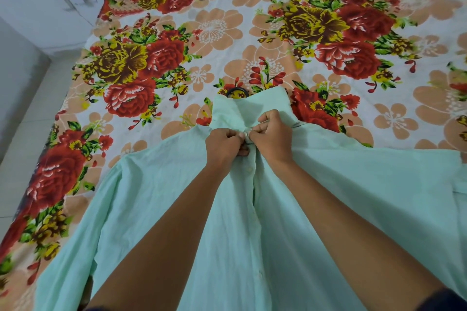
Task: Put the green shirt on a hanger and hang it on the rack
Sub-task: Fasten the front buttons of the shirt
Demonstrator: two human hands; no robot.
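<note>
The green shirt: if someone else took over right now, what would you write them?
Left hand: pinching the placket near the top button.
Right hand: pinching the opposite edge there; both hands meet just below the collar.
Green shirt: spread front-up on the floral bedsheet, collar away from the person.
Hanger hook: black, peeking out above the collar, so the hanger seems to be inside.
Left: finish that button, lift by the hook, hang on the rack, which is not in view.
</note>
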